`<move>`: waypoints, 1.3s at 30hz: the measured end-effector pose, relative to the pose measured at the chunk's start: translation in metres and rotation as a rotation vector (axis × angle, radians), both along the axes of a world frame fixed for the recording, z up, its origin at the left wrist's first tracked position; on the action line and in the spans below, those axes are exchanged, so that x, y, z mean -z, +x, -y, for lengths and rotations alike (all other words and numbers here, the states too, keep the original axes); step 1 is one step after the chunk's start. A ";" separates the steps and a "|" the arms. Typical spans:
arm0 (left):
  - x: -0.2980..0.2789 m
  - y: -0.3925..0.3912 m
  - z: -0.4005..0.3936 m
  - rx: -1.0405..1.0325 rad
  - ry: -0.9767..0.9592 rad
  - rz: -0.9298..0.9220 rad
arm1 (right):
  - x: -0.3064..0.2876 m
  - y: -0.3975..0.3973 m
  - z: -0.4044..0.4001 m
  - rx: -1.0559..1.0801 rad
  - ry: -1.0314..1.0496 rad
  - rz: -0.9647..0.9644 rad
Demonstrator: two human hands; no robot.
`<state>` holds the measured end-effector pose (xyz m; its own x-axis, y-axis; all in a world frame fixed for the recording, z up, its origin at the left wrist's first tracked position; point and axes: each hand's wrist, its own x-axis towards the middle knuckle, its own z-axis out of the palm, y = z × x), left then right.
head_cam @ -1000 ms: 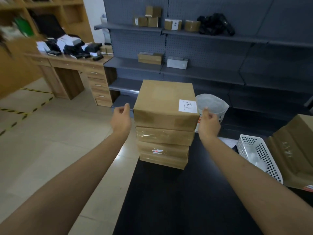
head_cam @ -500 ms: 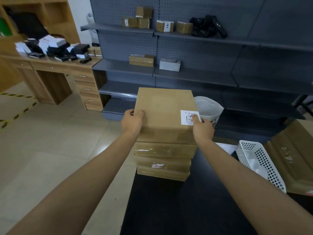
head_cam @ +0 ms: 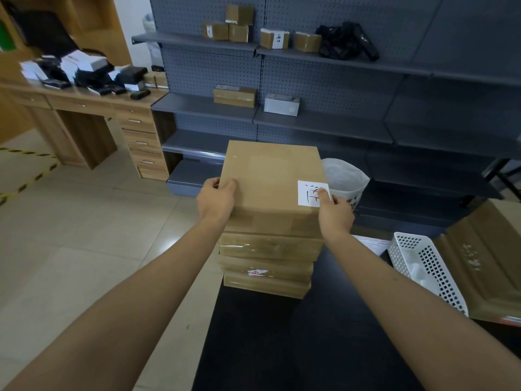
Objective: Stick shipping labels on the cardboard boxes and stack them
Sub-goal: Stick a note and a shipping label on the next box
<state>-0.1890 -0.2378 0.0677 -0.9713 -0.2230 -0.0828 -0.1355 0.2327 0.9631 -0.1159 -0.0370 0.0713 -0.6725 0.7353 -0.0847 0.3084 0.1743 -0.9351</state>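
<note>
A stack of several flat cardboard boxes (head_cam: 267,266) stands at the far left corner of the black table (head_cam: 310,348). The top box (head_cam: 267,187) carries a white label (head_cam: 308,191) with handwriting near its right edge. My left hand (head_cam: 215,200) grips the top box's left edge, thumb on the lid. My right hand (head_cam: 335,208) grips the right edge, its thumb lying on the label.
A white perforated basket (head_cam: 425,269) and an open cardboard carton (head_cam: 485,258) sit at the table's right. A white bin (head_cam: 345,177) stands behind the stack. Grey shelving (head_cam: 324,119) holds small boxes. A wooden desk (head_cam: 81,103) is at the left, across tiled floor.
Both hands closed in from beside the stack onto the top box's edges. The right thumb came onto the label.
</note>
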 end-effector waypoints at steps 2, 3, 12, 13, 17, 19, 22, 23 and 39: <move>0.000 0.003 -0.002 0.010 0.008 -0.003 | -0.001 0.005 -0.003 0.012 -0.008 -0.003; 0.000 0.006 -0.004 0.013 0.011 -0.007 | -0.001 0.008 -0.005 0.020 -0.008 -0.007; -0.005 0.062 -0.053 0.061 -0.023 -0.048 | 0.002 0.069 -0.057 0.060 -0.023 -0.031; -0.007 0.071 -0.063 0.069 -0.033 -0.058 | 0.003 0.079 -0.067 0.060 -0.025 -0.036; -0.008 0.112 -0.114 0.109 0.030 -0.082 | 0.006 0.126 -0.115 0.054 0.018 -0.038; -0.001 0.138 -0.141 0.105 -0.010 -0.078 | 0.010 0.153 -0.144 0.040 0.057 -0.018; 0.012 0.173 -0.181 0.105 -0.047 -0.099 | 0.022 0.192 -0.184 0.036 0.065 -0.004; 0.016 0.184 -0.192 0.117 -0.048 -0.097 | 0.028 0.204 -0.195 0.037 0.064 0.015; 0.115 0.278 -0.197 0.122 -0.108 0.101 | 0.131 0.286 -0.207 -0.046 0.028 0.240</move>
